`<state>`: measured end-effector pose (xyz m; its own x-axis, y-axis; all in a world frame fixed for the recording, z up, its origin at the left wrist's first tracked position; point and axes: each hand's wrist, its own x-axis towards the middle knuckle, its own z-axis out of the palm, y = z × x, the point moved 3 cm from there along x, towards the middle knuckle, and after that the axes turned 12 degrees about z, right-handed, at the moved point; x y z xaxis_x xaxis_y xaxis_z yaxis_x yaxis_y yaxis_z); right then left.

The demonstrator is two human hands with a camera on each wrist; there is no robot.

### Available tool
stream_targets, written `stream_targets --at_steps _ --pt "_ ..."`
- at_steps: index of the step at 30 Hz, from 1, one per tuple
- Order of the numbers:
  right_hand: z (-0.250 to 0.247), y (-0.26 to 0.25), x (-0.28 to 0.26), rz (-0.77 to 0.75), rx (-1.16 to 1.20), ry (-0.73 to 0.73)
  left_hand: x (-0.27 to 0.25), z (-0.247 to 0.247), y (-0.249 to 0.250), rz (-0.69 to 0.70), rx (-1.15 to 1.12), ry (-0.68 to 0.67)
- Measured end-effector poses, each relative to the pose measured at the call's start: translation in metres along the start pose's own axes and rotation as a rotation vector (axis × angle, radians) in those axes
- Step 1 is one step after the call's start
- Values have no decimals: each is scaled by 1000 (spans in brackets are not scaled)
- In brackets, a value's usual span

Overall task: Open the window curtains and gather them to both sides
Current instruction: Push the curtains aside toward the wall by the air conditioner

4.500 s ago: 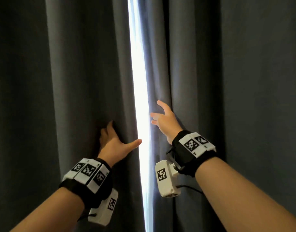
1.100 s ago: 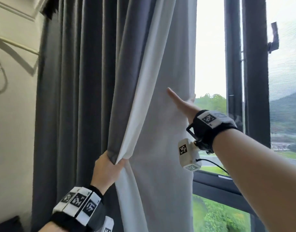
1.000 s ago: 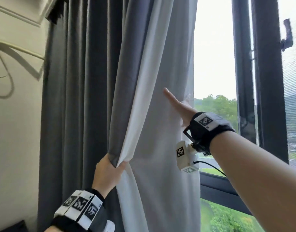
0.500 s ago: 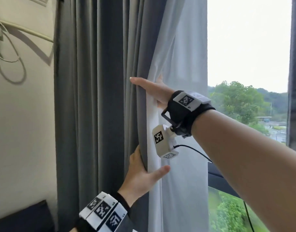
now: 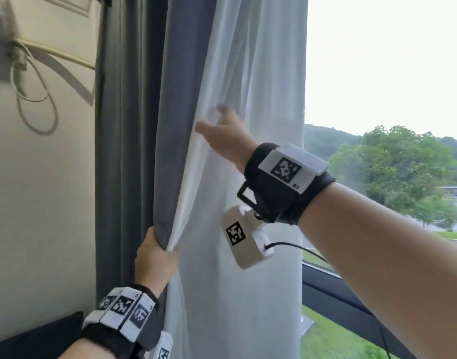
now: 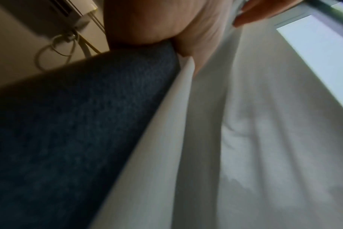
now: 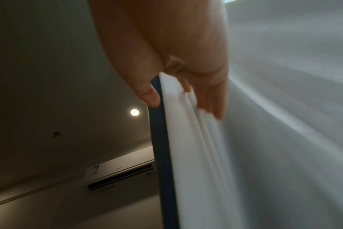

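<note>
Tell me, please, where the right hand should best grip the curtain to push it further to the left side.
Probably the curtain's free vertical edge, approached from the window side: there the grey face and white lining fold together, so thumb and fingers can pinch both layers.

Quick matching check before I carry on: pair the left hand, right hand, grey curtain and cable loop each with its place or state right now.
Column one:
1. left hand
2. right hand
3. grey curtain
4. cable loop

Column two:
A. hangs on the wall
B. bunched beside the wall
C. grips the curtain edge low down
D. holds white lining higher up

Pairs: 1-C, 2-D, 3-B, 4-A
</note>
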<state>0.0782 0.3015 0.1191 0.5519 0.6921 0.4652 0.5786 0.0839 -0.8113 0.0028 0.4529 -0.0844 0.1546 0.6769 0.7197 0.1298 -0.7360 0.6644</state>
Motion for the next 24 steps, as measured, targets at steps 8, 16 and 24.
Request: stream_targets --at_steps 8,16,24 --pt "-82 62 31 75 -249 493 13 8 -17 -26 51 46" --pt "-78 104 55 165 112 191 20 17 -27 -69 44 14" --pt "-16 61 70 66 320 13 30 20 -39 -38 -13 -72"
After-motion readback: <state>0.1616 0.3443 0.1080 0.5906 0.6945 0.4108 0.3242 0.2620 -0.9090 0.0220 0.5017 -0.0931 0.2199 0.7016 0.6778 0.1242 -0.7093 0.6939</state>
